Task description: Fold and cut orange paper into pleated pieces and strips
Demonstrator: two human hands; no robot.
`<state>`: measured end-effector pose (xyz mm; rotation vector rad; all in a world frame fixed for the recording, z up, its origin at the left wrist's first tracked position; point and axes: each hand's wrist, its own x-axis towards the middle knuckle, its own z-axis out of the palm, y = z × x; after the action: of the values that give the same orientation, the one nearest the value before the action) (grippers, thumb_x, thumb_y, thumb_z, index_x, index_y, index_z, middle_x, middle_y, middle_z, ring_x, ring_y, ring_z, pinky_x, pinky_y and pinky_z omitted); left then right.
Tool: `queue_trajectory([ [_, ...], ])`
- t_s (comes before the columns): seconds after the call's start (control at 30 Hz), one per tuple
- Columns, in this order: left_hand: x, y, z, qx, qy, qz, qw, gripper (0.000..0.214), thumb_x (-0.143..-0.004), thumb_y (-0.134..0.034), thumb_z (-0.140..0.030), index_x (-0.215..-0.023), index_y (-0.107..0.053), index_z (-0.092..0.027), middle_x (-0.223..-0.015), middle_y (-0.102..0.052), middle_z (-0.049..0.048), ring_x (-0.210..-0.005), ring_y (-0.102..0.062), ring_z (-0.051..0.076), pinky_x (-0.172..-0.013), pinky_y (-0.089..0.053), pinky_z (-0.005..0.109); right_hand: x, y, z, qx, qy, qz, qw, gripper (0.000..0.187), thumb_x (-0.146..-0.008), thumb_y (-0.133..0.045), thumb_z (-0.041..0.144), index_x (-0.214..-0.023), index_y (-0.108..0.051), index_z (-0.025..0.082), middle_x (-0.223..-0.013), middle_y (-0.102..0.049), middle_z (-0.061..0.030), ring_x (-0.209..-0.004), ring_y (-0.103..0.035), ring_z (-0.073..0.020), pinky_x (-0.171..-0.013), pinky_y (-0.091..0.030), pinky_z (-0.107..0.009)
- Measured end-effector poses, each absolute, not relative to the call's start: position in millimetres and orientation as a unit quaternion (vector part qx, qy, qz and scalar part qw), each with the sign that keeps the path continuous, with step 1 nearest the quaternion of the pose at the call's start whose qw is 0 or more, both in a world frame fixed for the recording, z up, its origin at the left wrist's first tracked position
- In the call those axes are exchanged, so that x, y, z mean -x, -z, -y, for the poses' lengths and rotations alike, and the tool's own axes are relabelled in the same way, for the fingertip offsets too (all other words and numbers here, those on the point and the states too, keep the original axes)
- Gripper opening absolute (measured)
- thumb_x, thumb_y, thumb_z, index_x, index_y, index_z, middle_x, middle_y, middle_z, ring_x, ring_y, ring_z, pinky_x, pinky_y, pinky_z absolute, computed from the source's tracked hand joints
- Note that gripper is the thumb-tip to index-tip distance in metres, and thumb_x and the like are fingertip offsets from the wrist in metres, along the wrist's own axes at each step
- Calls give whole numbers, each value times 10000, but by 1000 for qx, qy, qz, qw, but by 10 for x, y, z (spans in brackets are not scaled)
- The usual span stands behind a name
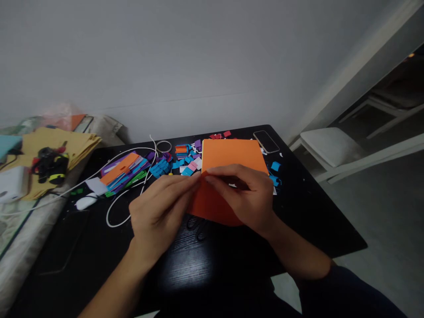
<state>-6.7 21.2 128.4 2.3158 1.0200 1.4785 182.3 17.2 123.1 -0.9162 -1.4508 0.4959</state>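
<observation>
An orange sheet of paper [232, 154] is held above a black table [308, 212], its near part bent down toward me. My left hand [162, 210] pinches the sheet's left edge with fingertips pressed together. My right hand [245, 194] grips the same edge from the right, fingers curled over the fold. The fingertips of both hands meet near the sheet's left middle. Black scissors [197, 227] lie on the table just under my hands.
Small cut paper pieces [185, 161] in blue, pink and purple lie behind the sheet. A stack of coloured sheets [124, 172] and a white cable [115, 207] sit at left. A phone [266, 141] lies at the far right corner. A white chair [327, 145] stands beyond.
</observation>
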Motion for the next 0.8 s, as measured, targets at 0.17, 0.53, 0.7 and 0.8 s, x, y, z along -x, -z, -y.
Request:
queue_trajectory([
  [0.17, 66, -1283, -214, -788, -501, -344, 95, 363, -904, -736, -42, -1193, -781, -255, -1086, -795, 26, -924, -751, 157, -792, -598, 275, -1823, -1233, -171, 411, -212, 632, 622, 145, -896, -798, 190, -1007, -813, 282, -957, -836, 7, -832, -798, -164, -779, -697, -306],
  [0.53, 78, -1300, -223, -779, -496, -375, 83, 364, -902, -774, -139, -1237, -757, -284, -1027, -809, 2, -835, -743, 138, -710, -584, 249, -1841, -1254, -175, 416, -173, 630, 633, 155, -888, -807, 168, -982, -816, 292, -941, -838, 28, -825, -797, -158, -780, -692, -299],
  [0.7, 206, -1324, -300, -754, -480, -424, 144, 354, -867, -826, -249, -1209, -771, -326, -1005, -809, -9, -783, -732, 135, -665, -587, 247, -1908, -1300, -231, 445, -170, 566, 673, 161, -839, -841, 162, -934, -828, 292, -903, -836, 25, -808, -802, -176, -767, -699, -310],
  [0.8, 274, -1309, -379, -720, -505, -432, 202, 321, -809, -876, -255, -1116, -798, -307, -1026, -804, 2, -868, -741, 163, -755, -607, 282, -1955, -1305, -291, 448, -179, 531, 696, 153, -828, -843, 158, -917, -825, 281, -880, -830, 27, -789, -801, -173, -740, -702, -301],
])
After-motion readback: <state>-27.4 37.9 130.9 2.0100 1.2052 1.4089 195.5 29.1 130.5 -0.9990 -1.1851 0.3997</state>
